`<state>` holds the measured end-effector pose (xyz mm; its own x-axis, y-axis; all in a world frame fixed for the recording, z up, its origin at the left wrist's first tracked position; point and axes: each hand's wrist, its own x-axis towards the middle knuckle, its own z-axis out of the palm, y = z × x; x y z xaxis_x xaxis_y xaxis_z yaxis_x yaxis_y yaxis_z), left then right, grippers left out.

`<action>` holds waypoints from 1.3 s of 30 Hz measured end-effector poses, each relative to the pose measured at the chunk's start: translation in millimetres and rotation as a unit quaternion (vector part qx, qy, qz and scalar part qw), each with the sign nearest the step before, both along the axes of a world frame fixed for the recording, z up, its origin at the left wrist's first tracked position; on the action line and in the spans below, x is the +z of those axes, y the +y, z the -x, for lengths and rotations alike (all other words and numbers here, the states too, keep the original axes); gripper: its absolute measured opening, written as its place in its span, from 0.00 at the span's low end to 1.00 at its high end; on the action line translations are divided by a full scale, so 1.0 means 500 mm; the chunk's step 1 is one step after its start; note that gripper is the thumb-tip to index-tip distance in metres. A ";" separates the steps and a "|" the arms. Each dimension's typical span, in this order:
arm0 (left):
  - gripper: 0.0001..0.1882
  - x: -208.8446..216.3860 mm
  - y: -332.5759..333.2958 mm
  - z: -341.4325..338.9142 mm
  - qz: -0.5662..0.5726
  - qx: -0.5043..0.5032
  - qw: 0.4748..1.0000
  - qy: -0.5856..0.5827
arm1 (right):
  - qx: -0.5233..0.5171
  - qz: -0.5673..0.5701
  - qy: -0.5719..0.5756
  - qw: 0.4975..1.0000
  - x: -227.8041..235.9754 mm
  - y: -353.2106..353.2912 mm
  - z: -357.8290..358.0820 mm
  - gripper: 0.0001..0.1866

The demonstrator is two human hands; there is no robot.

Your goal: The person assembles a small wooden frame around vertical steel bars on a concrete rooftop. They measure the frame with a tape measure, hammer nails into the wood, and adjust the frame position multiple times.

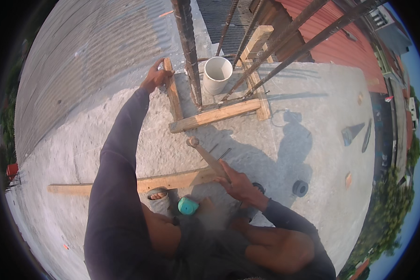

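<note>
At the far left of a wooden frame, my left hand (157, 78) closes its fingers around the upper end of a short wooden board (174, 95). My right hand (240, 185) grips the wooden handle of a hammer (207, 157); its rounded head points away from me, just short of the frame's near board (214, 115). Within the frame stand a white plastic pipe (214, 84) and several upright ribbed steel bars (186, 42). Thin dark nails (225, 153) appear to lie on the concrete beside the hammer.
A long wooden plank (93, 188) lies by my feet, near a teal round object (187, 206). To the right are a black roll (300, 188) and a triangular tool (352, 134). Corrugated roofing (93, 46) borders the concrete slab (326, 116) on the left.
</note>
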<state>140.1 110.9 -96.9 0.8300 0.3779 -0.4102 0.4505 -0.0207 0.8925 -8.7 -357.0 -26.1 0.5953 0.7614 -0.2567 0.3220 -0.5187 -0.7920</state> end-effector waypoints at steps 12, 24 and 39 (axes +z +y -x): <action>0.48 0.004 -0.002 0.002 0.008 0.024 1.000 0.016 | -0.005 -0.019 -0.015 1.000 -0.010 -0.010 0.000 0.35; 0.50 -0.018 0.004 0.003 0.002 0.002 1.000 -0.027 | 0.006 -0.002 -0.004 1.000 -0.014 0.010 -0.010 0.36; 0.52 -0.016 0.009 0.002 -0.007 -0.003 1.000 -0.009 | 0.020 -0.061 -0.046 0.997 0.006 0.129 -0.068 0.36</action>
<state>139.0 115.5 -104.9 0.8398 0.3788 -0.3889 0.4336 -0.0368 0.9004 25.1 -292.7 -23.0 0.5797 0.8078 -0.1068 0.4144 -0.4051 -0.8149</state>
